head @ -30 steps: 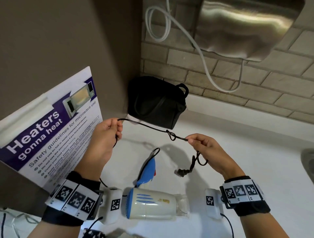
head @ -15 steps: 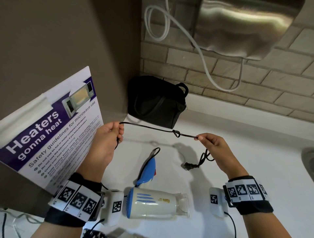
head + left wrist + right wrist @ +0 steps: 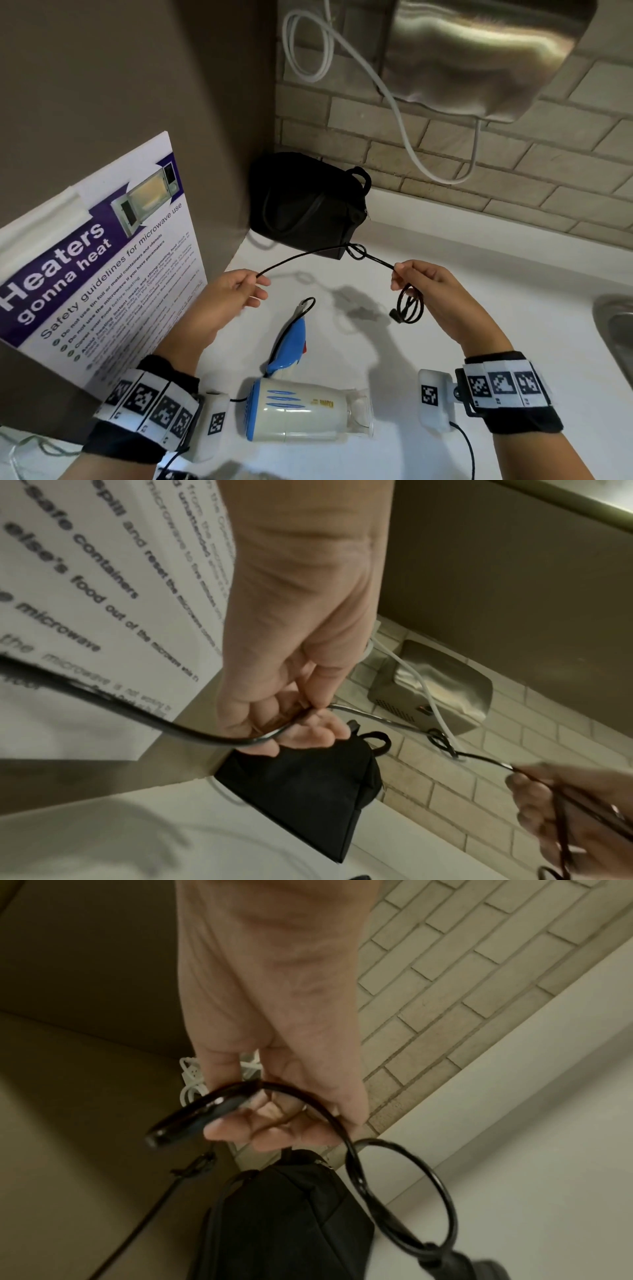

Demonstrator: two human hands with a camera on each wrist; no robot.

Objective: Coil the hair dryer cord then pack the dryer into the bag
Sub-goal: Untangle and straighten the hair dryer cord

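A cream and blue hair dryer (image 3: 305,413) lies on the white counter (image 3: 513,325) near the front edge, its blue handle (image 3: 289,342) folded toward the back. Its thin black cord (image 3: 301,256) hangs stretched between my hands above the counter, with a small knot (image 3: 356,253) near the right end. My left hand (image 3: 236,294) pinches the cord (image 3: 212,739) between thumb and fingers. My right hand (image 3: 419,284) pinches the cord's other end, and a small loop with the plug (image 3: 409,306) dangles below it (image 3: 404,1194). The black bag (image 3: 308,205) stands in the back corner.
A microwave safety poster (image 3: 96,274) leans against the brown wall on the left. A steel hand dryer (image 3: 479,51) with a white cable (image 3: 404,130) hangs on the brick wall. A sink edge (image 3: 613,329) shows at the right.
The cord between my hands has gone from taut to a slight upward bow. My right hand has shifted right and the dangling end now hangs as a tighter loop under it.
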